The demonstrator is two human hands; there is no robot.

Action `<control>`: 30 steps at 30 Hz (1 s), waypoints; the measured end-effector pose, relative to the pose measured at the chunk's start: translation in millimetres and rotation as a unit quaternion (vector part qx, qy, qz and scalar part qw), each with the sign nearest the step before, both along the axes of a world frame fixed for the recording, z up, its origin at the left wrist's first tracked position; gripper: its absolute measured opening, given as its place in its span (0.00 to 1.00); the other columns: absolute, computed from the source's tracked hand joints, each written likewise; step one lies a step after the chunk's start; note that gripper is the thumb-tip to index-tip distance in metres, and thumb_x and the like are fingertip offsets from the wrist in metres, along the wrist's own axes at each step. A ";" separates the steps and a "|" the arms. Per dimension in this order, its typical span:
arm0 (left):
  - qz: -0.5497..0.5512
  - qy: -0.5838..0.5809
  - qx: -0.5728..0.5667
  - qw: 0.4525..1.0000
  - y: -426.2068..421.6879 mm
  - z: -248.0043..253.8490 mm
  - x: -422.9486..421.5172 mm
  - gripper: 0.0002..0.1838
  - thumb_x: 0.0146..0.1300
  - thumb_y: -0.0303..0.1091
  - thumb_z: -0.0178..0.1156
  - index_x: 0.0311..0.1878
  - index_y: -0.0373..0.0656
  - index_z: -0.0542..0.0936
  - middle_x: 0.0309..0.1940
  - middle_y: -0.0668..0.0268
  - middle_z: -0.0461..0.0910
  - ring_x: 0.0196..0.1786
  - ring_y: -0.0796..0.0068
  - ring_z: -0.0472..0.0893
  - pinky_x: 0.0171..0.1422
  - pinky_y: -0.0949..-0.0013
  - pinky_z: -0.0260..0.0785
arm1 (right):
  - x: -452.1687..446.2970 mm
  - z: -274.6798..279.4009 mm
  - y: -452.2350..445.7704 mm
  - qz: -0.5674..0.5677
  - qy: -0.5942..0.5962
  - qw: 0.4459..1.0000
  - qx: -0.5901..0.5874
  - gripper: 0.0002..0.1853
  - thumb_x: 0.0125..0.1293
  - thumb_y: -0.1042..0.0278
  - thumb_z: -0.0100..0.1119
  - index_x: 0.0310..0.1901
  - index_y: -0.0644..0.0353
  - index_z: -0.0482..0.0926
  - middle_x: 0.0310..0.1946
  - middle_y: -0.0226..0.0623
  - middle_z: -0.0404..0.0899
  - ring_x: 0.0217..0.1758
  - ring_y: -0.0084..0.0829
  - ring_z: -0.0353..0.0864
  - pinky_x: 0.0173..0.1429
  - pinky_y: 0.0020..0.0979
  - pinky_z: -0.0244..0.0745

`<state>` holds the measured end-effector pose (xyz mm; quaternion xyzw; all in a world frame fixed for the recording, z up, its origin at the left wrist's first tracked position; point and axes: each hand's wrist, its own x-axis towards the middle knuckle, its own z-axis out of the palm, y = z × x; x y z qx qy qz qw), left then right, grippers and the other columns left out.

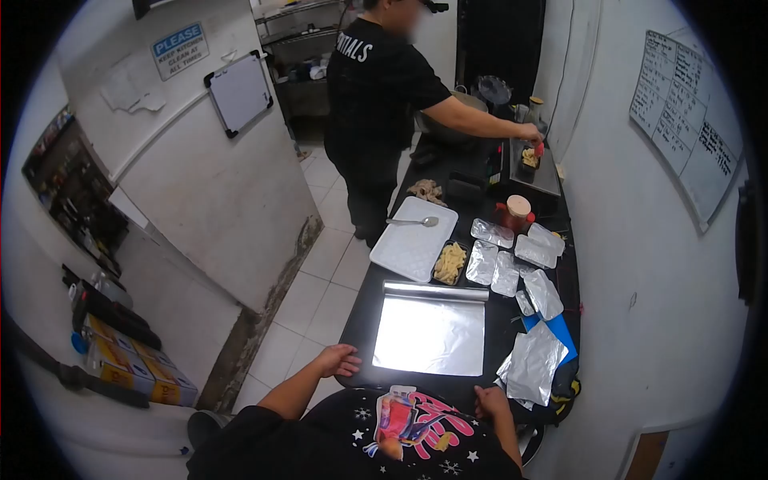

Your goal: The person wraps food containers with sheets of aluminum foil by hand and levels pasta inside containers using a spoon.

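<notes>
A sheet of aluminum foil (429, 336) lies flat on the black table, still joined to its roll (436, 291) along the far side. My left hand (342, 362) is at the table's left edge, beside the foil's lower left corner, fingers stretched out and holding nothing. Just below the foil's lower right corner is my right hand (493, 400), its fingers curled in at the near edge; I see nothing in them. Beyond the roll stands a black tray of pale yellow food pieces (450, 263), next to a white tray (400, 254) with a spoon (424, 221) on it.
Several foil-covered containers (504, 274) sit right of the food tray. Loose foil sheets (538, 364) lie near the right wall, by a blue item (565, 340). Across the table, a co-worker (372, 104) reaches over another food container (530, 158). A red-brown jar (518, 212) stands between.
</notes>
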<state>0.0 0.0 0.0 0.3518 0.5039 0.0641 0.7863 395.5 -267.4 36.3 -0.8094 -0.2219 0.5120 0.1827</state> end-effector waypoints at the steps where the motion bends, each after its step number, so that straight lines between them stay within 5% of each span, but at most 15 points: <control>1: 0.001 0.000 -0.002 1.000 0.1 1.0 -1.1 0.17 0.74 0.47 0.46 0.56 0.46 0.69 0.47 0.55 0.81 0.40 0.60 0.85 0.38 0.60 0.79 | -1.9 3.1 0.4 0.000 0.000 1.000 0.001 0.28 0.70 0.48 0.51 0.21 0.65 0.78 0.15 0.41 0.80 0.15 0.33 0.81 0.22 0.32 0.76; 30: 0.020 0.001 -0.014 1.000 0.3 1.9 3.1 0.15 0.74 0.45 0.45 0.53 0.45 0.70 0.44 0.54 0.82 0.37 0.59 0.85 0.37 0.60 0.79 | 5.9 -9.7 -0.3 0.007 0.008 1.000 -0.002 0.28 0.71 0.49 0.50 0.22 0.66 0.78 0.16 0.42 0.80 0.16 0.34 0.82 0.21 0.32 0.76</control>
